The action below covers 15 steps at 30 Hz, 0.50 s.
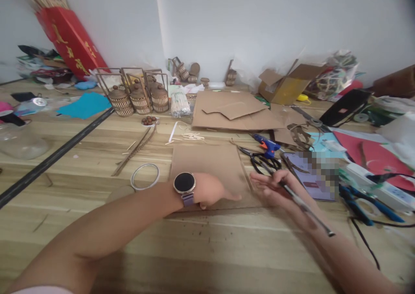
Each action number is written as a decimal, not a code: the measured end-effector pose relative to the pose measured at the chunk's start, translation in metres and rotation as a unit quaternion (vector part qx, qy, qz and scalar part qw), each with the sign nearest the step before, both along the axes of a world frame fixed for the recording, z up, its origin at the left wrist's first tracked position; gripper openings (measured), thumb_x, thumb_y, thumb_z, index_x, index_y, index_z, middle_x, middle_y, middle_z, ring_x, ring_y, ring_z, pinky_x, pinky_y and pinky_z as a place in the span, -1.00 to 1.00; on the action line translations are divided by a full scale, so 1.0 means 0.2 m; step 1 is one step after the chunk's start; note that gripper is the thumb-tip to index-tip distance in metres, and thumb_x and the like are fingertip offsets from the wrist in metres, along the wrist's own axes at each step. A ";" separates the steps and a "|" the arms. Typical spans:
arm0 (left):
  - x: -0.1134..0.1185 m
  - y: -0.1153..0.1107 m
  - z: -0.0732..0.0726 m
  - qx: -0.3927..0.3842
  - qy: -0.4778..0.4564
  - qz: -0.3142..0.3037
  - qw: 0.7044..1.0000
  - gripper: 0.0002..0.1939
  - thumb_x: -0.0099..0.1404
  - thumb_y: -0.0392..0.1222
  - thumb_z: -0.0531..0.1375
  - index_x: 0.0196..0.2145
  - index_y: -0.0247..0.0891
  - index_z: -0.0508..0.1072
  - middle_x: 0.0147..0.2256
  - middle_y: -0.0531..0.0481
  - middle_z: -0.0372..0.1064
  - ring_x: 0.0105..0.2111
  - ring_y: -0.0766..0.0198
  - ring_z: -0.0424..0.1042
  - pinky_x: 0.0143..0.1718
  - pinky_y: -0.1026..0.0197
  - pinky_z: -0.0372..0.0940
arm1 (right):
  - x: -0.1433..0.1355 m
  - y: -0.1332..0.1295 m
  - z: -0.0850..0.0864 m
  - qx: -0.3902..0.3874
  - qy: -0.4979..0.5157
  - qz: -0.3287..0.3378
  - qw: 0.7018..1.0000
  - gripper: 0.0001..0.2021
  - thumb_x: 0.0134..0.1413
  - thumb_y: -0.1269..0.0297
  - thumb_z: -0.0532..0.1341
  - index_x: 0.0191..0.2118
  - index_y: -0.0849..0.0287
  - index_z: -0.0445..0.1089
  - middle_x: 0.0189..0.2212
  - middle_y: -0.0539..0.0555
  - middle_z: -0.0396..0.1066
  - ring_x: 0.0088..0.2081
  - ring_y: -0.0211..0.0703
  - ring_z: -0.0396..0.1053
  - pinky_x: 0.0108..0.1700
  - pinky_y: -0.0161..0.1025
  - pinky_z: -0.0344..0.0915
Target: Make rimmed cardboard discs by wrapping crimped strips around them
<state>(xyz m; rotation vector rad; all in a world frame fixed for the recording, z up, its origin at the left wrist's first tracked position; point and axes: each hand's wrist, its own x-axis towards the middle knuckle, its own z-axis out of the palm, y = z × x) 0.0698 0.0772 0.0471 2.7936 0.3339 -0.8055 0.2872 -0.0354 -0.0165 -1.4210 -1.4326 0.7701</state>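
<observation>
Clearly, cardboard (207, 161) lies beneath the left hand (210, 189) (grip unclear); right hand (282, 199) clasps slim tool (303, 206).

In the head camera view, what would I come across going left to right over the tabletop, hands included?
Clear plastic item → blue sheet → silvery ring → left hand over cardboard → right hand with a slim rod → blue-handled tool. Overlapping things are left out.

The cardboard sheet (210, 162) is plain tan, the bench (155, 259) pale, streaky wood grain. That tool (304, 208) looks silvery; the glue gun (272, 150) is bright blue and orange, the baskets (121, 104) striped cream and brown, the tall box (74, 36) red with gold lettering (70, 52).
</observation>
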 end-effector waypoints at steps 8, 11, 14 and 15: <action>-0.22 -0.06 -0.08 0.060 -0.115 0.031 0.991 -0.41 0.34 -0.43 0.04 0.23 0.06 0.28 -0.23 -0.11 0.38 -0.32 0.13 0.43 -0.46 0.25 0.17 | 0.05 -0.01 -0.15 0.007 -0.244 0.093 0.965 -0.80 0.17 0.12 0.21 -0.36 0.04 0.21 -0.09 0.20 0.54 -0.06 0.04 0.51 -0.04 -0.02 0.42; -0.32 -0.08 -0.11 0.083 -0.146 0.047 0.985 -0.45 0.33 -0.45 0.05 0.19 0.00 0.33 -0.20 -0.10 0.29 -0.24 0.13 0.36 -0.40 0.25 0.19 | 0.08 0.00 -0.21 0.016 -0.237 0.098 0.966 -0.79 0.18 0.09 0.21 -0.36 0.05 0.22 -0.10 0.20 0.55 -0.08 0.05 0.51 -0.05 -0.02 0.43; -0.42 -0.10 -0.14 0.089 -0.168 0.069 0.979 -0.44 0.32 -0.46 0.07 0.19 0.01 0.32 -0.12 -0.10 0.26 -0.17 0.14 0.31 -0.32 0.24 0.20 | 0.10 0.01 -0.25 0.016 -0.242 0.101 0.965 -0.80 0.19 0.08 0.20 -0.34 0.05 0.23 -0.09 0.20 0.54 -0.07 0.05 0.51 -0.03 0.00 0.41; -0.45 -0.10 -0.15 0.089 -0.172 0.078 0.978 -0.45 0.33 -0.45 0.08 0.19 0.01 0.32 -0.10 -0.10 0.25 -0.16 0.14 0.30 -0.29 0.23 0.20 | 0.10 0.01 -0.25 0.013 -0.243 0.105 0.964 -0.80 0.20 0.08 0.20 -0.34 0.05 0.23 -0.08 0.20 0.53 -0.06 0.04 0.50 -0.02 0.00 0.41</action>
